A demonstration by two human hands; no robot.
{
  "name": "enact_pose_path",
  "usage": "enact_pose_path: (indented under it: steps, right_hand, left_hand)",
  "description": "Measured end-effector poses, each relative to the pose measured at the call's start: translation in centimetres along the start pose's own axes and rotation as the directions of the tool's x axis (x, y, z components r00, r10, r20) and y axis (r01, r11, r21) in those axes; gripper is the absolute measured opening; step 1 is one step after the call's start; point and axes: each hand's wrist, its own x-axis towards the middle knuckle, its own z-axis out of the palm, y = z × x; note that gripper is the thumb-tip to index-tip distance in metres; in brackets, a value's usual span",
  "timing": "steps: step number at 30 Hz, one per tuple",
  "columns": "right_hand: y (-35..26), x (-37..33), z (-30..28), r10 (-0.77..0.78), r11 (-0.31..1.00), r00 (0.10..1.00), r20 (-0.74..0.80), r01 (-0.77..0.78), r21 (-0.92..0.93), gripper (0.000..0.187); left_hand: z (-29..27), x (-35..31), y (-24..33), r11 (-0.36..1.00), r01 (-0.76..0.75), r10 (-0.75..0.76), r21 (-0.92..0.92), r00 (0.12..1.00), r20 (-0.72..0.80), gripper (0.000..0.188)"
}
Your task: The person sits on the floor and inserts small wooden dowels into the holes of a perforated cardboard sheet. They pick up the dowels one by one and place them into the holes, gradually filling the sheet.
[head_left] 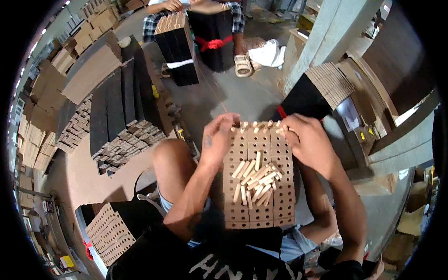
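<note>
In front of me, between my legs, stands a bundle of drilled wooden strips, its top face full of rows of round holes. A pile of loose wooden dowels lies across the middle of that face. Along the far edge several dowels stick up out of the holes. My left hand is at the far left corner, fingers curled together; what they hold, if anything, is hidden. At the far right corner my right hand has its fingertips pinched round an upright dowel.
Another drilled bundle lies at my lower left. Stacks of dark boards fill the left. Ahead, a person sits behind a dark bundle topped with dowels. A pillar and a dark strip bundle stand at right.
</note>
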Motion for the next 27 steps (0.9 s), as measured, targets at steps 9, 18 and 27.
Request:
enact_pose_path:
  steps: [9,18,27]
  right_hand:
    - [-0.1,1.2,-0.2,-0.062,0.988,0.997,0.046,0.068,-0.142,0.014]
    - [3.4,-2.0,2.7,0.341,0.731,0.936,-0.088,-0.205,0.650,0.013]
    - [3.7,-3.7,3.0,0.583,0.369,0.810,-0.069,-0.188,0.910,0.015]
  left_hand:
    - [0.6,-0.3,3.0,0.773,-0.344,0.424,0.533,0.905,-0.031,0.027]
    - [4.9,-0.1,7.5,0.483,-0.767,0.398,0.423,0.623,0.674,0.030]
    - [3.9,1.4,6.3,0.539,-0.771,0.312,0.340,0.557,0.770,0.033]
